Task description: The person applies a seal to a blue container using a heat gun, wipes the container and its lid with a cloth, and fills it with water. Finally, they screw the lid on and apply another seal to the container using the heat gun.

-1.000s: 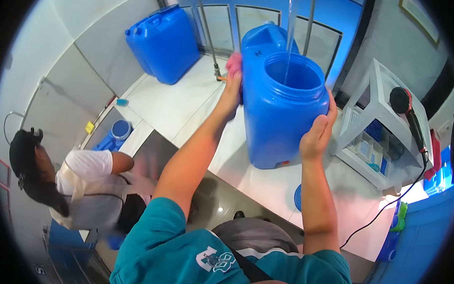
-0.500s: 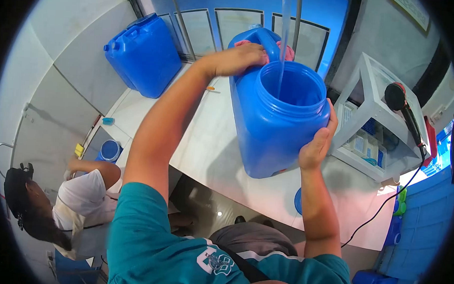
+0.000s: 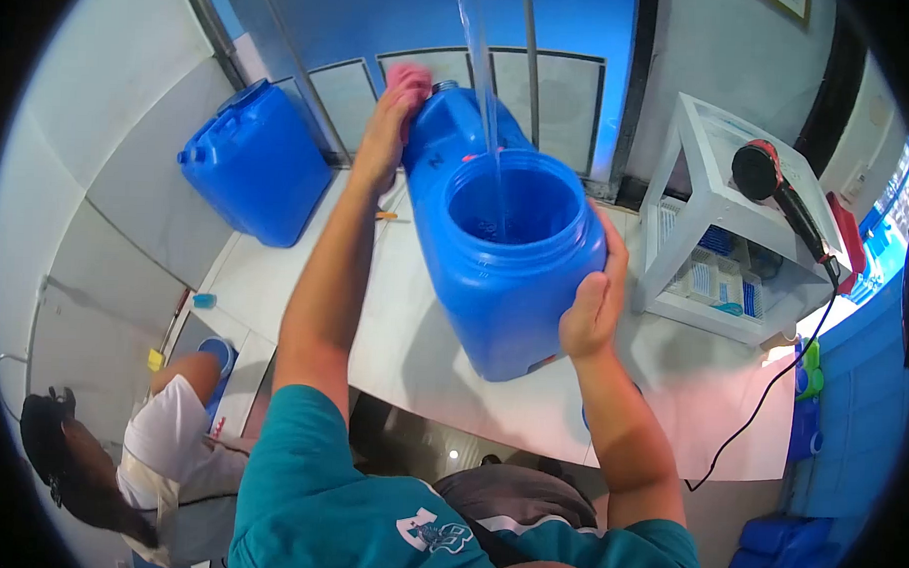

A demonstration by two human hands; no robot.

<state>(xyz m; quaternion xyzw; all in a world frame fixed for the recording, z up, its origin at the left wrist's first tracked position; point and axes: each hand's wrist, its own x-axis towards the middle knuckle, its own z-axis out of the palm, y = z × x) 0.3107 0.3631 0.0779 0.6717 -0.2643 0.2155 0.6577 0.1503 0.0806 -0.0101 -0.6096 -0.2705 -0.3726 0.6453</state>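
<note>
A large blue plastic jug (image 3: 494,305) stands on the white counter before me, its wide round mouth uncovered. From above, a clear stream of water (image 3: 485,75) runs down into that mouth. My left hand (image 3: 384,131) is closed round a bunched pink cloth (image 3: 412,80) at the jug's far left side, by its small capped spout. On the near right wall of the jug rests my right hand (image 3: 592,314), its palm and thumb against the plastic and its other fingers partly hidden behind it. A blue lid (image 3: 584,417) lies partly hidden behind my right forearm.
Another blue jug (image 3: 258,167) stands at the back left. On the right, a white shelf rack (image 3: 676,252) holds small baskets, with a hair dryer (image 3: 759,172) on top and its cord hanging down. A co-worker (image 3: 184,435) is at the lower left beside a blue container.
My left hand has moved from the jug's handle to its far left side with the pink cloth. My right hand stays on the jug. The view has shifted slightly.
</note>
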